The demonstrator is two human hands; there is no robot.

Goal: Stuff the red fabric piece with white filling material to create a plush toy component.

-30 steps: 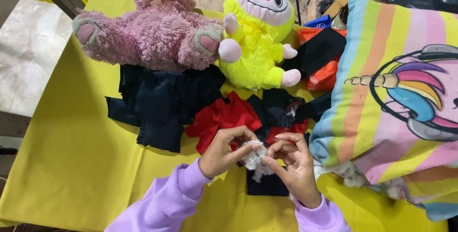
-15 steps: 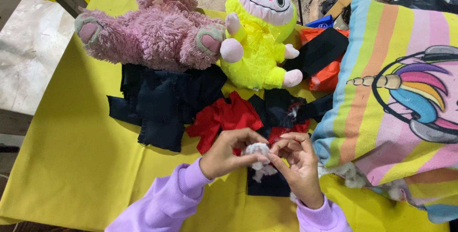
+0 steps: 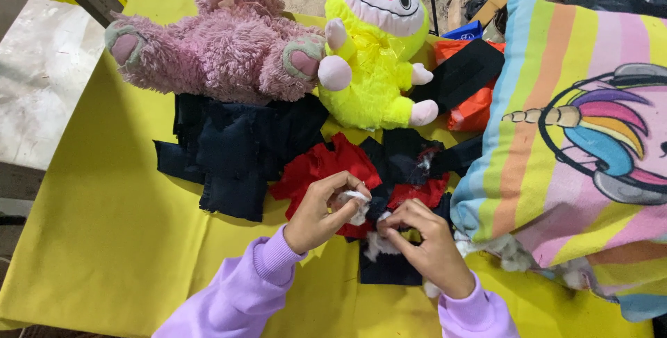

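My left hand (image 3: 322, 211) pinches a small tuft of white stuffing (image 3: 355, 201) between thumb and fingertips. My right hand (image 3: 425, 244) is closed on the edge of a dark navy cloth piece (image 3: 383, 207), with more white stuffing (image 3: 379, 245) showing just under its fingers. Both hands work close together above a heap of red cloth scraps (image 3: 321, 166) and navy cloth scraps (image 3: 399, 156) on the yellow table cover (image 3: 104, 227). Both sleeves are lilac.
A pink plush bear (image 3: 222, 43) and a bright yellow plush toy (image 3: 375, 53) lie at the far side. Dark navy fabric pieces (image 3: 233, 150) spread at the left. A striped pillow with a unicorn picture (image 3: 583, 143) leaks stuffing (image 3: 511, 254) at the right. Orange and black cloth (image 3: 469, 84) lies behind.
The white tuft has shifted from between both hands into my left fingertips. My right hand has dropped slightly onto the navy cloth.
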